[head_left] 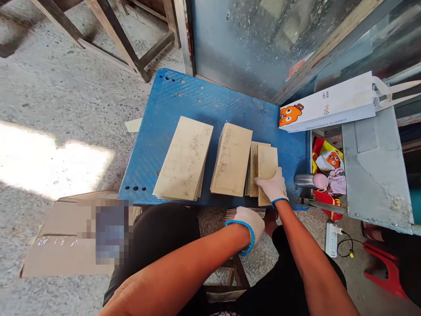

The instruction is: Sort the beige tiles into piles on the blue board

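Note:
Three stacks of thin tan boards lie on a blue table [171, 109]: a wide left stack [184, 158], a middle stack [232, 158] and a narrower right stack [265, 164]. My right hand [272, 186], in a white glove with a blue cuff, rests with curled fingers on the near end of the right stack's top board. My left hand [250, 221], gloved the same, is below the table's near edge, closed over a further pile of boards [230, 213] that is mostly hidden under it.
A white paper bag [332, 105] with an orange cartoon figure lies at the table's right. Beside the table sit a metal cylinder [304, 180], a pink object, coloured packaging and a grey metal panel [375, 166]. Flattened cardboard [62, 237] lies on the concrete floor at left; wooden frames stand behind.

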{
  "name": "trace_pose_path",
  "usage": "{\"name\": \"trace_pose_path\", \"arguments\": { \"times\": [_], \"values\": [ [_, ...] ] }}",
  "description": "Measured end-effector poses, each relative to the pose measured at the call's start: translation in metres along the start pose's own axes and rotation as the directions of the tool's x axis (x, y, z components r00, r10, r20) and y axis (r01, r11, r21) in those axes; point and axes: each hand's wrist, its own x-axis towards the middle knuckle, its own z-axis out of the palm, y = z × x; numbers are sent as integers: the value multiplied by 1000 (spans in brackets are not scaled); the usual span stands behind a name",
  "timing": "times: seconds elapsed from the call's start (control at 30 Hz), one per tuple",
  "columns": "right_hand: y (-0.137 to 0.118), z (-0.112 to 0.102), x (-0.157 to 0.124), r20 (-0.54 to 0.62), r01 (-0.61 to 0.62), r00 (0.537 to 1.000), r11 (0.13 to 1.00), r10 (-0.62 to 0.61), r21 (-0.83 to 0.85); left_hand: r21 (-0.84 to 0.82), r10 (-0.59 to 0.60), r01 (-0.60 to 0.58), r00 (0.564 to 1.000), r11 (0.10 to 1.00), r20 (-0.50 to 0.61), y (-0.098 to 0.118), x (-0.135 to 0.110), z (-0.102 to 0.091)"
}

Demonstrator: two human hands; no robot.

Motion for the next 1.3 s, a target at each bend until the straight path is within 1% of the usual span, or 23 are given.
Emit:
{"name": "trace_pose_path", "arguments": {
  "times": [0.07,0.13,0.27,0.37,0.57,0.7,0.83,1.07,1.2,1.3],
  "values": [
    [-11,3,7,0,0,1000,1000,0,4,23,2,-2,1000,1000,25,2,1,2],
    [-19,6,12,4,-7,1000,1000,7,6,29,-4,3,1000,1000,15,2,0,1],
    [-26,12,16,11,-22,1000,1000,22,-9,60,-7,7,1000,998,8,2,-3,-6],
    [-27,16,16,21,-32,999,999,33,-19,62,20,-21,999,998,26,2,-5,-7],
    [-25,22,19,6,-35,999,999,35,-24,48,-11,10,999,999,37,2,-7,-5],
    [-24,28,22,-20,-30,999,998,29,-50,46,-10,8,999,999,50,3,-7,-6],
    [-24,33,23,-43,-15,999,996,11,-88,51,-9,7,999,999,37,4,-6,-5],
    [-29,35,20,-58,-16,998,992,9,-122,76,-16,15,1000,997,18,5,-3,1],
    [-33,36,22,-62,-39,998,989,30,-140,84,-30,27,999,996,34,7,-2,2],
    [-34,37,24,-71,-33,997,988,22,-154,92,-27,24,999,995,31,8,-2,2]
  ]
}}
